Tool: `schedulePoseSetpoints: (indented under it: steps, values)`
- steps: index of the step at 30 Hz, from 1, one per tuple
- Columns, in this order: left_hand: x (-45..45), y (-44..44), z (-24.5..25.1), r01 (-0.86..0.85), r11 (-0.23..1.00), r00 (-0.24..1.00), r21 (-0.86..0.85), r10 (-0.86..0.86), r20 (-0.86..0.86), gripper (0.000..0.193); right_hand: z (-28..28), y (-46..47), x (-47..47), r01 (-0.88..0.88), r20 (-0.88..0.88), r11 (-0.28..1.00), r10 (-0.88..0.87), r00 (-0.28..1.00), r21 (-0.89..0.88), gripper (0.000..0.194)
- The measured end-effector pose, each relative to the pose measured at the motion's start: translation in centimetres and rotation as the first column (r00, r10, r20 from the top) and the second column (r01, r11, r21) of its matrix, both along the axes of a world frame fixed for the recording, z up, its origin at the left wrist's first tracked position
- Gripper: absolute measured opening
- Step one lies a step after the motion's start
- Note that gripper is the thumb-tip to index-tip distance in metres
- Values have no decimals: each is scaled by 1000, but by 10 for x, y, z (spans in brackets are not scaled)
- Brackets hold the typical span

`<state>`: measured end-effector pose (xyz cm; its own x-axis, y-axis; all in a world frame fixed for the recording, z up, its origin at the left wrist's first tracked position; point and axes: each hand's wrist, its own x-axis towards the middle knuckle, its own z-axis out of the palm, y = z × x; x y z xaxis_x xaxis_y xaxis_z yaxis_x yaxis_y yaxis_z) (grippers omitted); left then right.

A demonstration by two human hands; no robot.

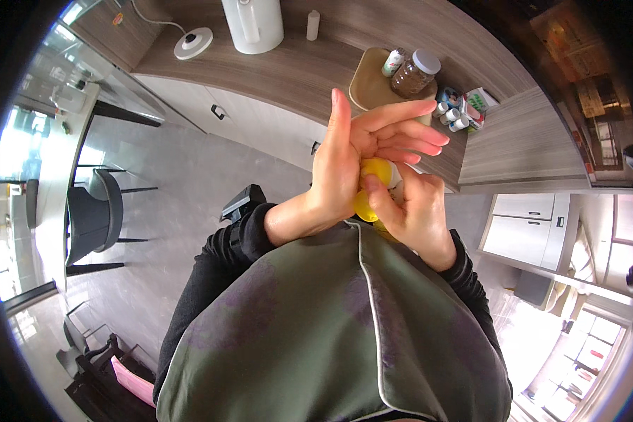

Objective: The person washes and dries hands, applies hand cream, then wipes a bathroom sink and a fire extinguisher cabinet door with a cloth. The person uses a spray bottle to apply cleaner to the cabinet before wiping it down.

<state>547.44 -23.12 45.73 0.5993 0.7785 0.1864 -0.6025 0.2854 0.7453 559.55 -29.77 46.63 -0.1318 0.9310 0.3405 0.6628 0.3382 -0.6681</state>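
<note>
My left hand point(340, 153) is raised in front of my torso, its palm turned up and its fingers spread to the right. Against the heel of that palm, my right hand point(414, 211) grips a yellow object point(377, 170), with the thumb pressed over it. A second rounded yellow part point(366, 207) shows below the thumb, and a white part bearing marks shows beside it. Fingers hide much of the object, so its kind cannot be told. An olive green garment with white piping lies just below both hands.
Beyond my hands runs a wood-grain counter point(295, 68) with a beige tray point(366, 79), a lidded plastic jar point(414, 74), small white bottles point(450, 116), a white kettle point(253, 26) and its base point(193, 43). Dark chairs point(94, 216) stand by a table at left.
</note>
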Motion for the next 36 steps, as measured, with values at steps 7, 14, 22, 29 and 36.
schedulePoseSetpoints:
  steps: [7, 14, 22, 29, 36]
  values:
    - [-1, 1, -1, 20, 999, 995, -44, -16, 98, 98, 5, 6, -4, -54, 58, 994, 49, 997, 92, 26]
    - [-2, 2, -3, -33, 999, 994, -31, 36, 103, 97, 6, 10, -9, -79, 91, 980, 63, 994, 182, 27]
    - [-4, 2, -7, -77, 997, 997, -32, 77, 15, 96, 0, 12, -10, -109, 143, 977, 83, 986, 185, 29]
    - [1, 22, -17, -75, 997, 997, -25, 75, 6, 92, -9, 28, -6, 10, 43, 998, -7, 999, -69, 32]
    - [4, 19, -25, -10, 998, 999, 58, 12, -41, 93, -35, 24, 15, -115, -316, 925, -6, 949, -362, 38]
